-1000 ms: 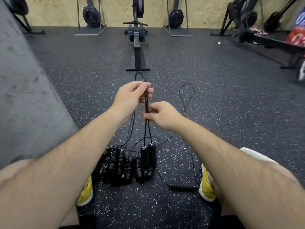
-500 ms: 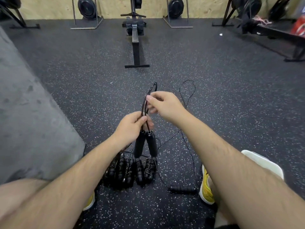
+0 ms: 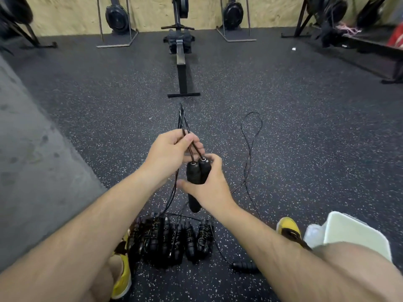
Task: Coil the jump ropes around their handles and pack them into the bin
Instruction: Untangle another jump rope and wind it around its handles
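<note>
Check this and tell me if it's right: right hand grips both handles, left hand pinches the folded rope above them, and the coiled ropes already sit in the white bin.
One thing is wrong. The coiled ropes lie on the floor, not in the white bin; the head view shows it. The rest holds: right hand grips both handles, left hand pinches the folded rope.

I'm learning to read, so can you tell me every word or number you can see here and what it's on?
No text here can be read.
Red thing at the far right edge: pale marks, too blurred to read.
Black handles in the right hand and rope in the left hand: no letters show.
White bin: no label shows.
</note>
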The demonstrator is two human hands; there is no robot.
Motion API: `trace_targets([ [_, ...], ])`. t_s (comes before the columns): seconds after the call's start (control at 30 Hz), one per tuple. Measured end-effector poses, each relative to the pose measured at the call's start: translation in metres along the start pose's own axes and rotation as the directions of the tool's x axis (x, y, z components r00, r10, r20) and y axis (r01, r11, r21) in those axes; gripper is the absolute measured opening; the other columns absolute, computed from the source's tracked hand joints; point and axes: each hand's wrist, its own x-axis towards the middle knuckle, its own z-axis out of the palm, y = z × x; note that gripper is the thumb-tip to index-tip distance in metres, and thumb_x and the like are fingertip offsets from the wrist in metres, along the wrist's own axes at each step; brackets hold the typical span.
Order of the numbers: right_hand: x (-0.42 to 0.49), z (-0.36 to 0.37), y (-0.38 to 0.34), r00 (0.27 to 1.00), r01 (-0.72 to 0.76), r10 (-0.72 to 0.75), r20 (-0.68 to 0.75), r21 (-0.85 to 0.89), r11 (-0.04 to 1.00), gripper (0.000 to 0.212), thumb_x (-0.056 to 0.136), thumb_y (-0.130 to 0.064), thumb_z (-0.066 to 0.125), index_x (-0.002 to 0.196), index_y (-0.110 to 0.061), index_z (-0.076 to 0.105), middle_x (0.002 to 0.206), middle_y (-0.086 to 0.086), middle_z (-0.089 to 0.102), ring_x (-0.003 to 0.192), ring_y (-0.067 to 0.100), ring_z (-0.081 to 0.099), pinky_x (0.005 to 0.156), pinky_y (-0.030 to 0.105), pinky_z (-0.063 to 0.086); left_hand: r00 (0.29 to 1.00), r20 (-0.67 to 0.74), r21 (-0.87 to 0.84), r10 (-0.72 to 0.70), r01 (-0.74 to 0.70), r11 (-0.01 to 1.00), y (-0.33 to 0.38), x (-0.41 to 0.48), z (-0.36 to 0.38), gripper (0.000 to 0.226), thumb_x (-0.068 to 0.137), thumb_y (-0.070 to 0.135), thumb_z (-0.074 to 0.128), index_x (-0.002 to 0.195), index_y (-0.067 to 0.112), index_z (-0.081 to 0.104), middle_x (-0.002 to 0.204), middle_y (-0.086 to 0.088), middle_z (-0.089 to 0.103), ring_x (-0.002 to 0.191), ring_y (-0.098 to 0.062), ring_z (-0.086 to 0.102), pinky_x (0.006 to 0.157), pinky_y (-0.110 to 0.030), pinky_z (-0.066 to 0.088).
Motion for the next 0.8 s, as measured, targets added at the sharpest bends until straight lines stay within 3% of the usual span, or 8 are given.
trace_targets([
  [0.1,0.011,-0.001,-0.011,1.000,-0.001,-0.005,-0.028,-0.202,0.979,0.061,0.069,-0.038,0.081,0.111,-0.030,0.037,0.105,-0.009,0.058,0.094,0.021,0.061,0.077,0.035,0.050,1.000,-0.011,0.035,-0.008,0.009,0.999,0.003,0.010,-0.010,0.025,0.105,0.019,0.050,0.097,0.003,0.069,0.094,-0.012,0.076,0.090,-0.023,0.075,0.075,-0.031,0.061],
  [0.17,0.024,-0.009,-0.019,1.000,0.031,-0.026,0.016,-0.398,0.917,0.058,0.068,-0.039,0.077,0.109,-0.025,0.038,0.105,-0.004,0.058,0.094,0.025,0.061,0.080,0.038,0.051,0.997,-0.071,0.395,0.029,0.001,0.918,-0.004,0.011,-0.023,0.043,0.103,0.042,0.049,0.085,0.010,0.070,0.082,-0.006,0.075,0.079,-0.023,0.074,0.073,-0.038,0.061],
  [0.23,0.040,-0.022,-0.029,0.997,0.074,-0.041,0.071,-0.560,0.825,0.056,0.069,-0.040,0.075,0.108,-0.022,0.039,0.108,-0.001,0.059,0.095,0.027,0.062,0.082,0.040,0.053,0.986,-0.111,0.835,0.121,0.026,0.550,-0.009,0.008,-0.036,0.055,0.099,0.060,0.043,0.071,0.015,0.061,0.071,-0.001,0.066,0.069,-0.026,0.064,0.062,-0.035,0.050],
  [0.3,0.051,-0.033,-0.038,0.986,0.158,-0.080,0.144,-0.689,0.708,0.053,0.070,-0.040,0.073,0.106,-0.020,0.040,0.108,0.000,0.060,0.095,0.028,0.063,0.079,0.039,0.053,0.944,0.013,0.948,0.330,-0.117,0.298,-0.009,0.003,-0.046,0.033,0.094,0.050,0.056,0.081,0.019,0.056,0.086,0.003,0.055,0.080,-0.021,0.054,0.069,-0.037,0.047],
  [0.33,0.054,-0.037,-0.040,0.978,0.206,-0.102,0.184,-0.739,0.641,0.051,0.071,-0.039,0.073,0.105,-0.020,0.040,0.107,0.001,0.060,0.094,0.028,0.063,0.076,0.037,0.052,0.908,0.138,0.927,0.395,-0.258,0.272,-0.010,0.003,-0.049,0.023,0.088,0.040,0.064,0.095,0.019,0.056,0.098,0.003,0.052,0.091,-0.020,0.051,0.080,-0.040,0.048],
  [0.47,0.054,-0.030,-0.038,0.925,0.377,-0.167,0.341,-0.779,0.501,0.048,0.074,-0.037,0.072,0.102,-0.019,0.037,0.099,0.000,0.054,0.086,0.026,0.059,0.066,0.033,0.041,0.873,0.465,0.865,0.146,-0.483,0.137,-0.027,0.003,-0.043,0.107,0.071,0.039,0.075,0.157,0.011,0.017,0.152,-0.007,0.028,0.140,-0.026,0.030,0.119,-0.042,0.026],
  [0.63,0.054,-0.015,-0.037,0.889,0.453,-0.243,0.387,-0.676,0.581,0.047,0.070,-0.037,0.070,0.107,-0.018,0.047,0.096,-0.003,0.061,0.086,0.024,0.061,0.066,0.034,0.048,0.905,0.417,0.884,0.077,-0.424,0.194,-0.029,0.014,-0.029,0.062,0.084,0.023,0.068,0.138,0.014,0.037,0.126,-0.005,0.047,0.096,-0.031,0.064,0.077,-0.045,0.050],
  [0.8,0.054,-0.044,-0.030,0.946,0.309,-0.246,0.211,-0.815,0.490,0.065,0.062,-0.048,0.072,0.115,-0.025,0.043,0.108,-0.005,0.059,0.099,0.025,0.058,0.085,0.041,0.046,0.954,0.287,0.928,0.090,-0.301,0.220,-0.031,0.017,-0.033,0.046,0.090,0.029,0.064,0.128,0.017,0.040,0.126,-0.003,0.048,0.089,-0.033,0.063,0.068,-0.040,0.046],
])
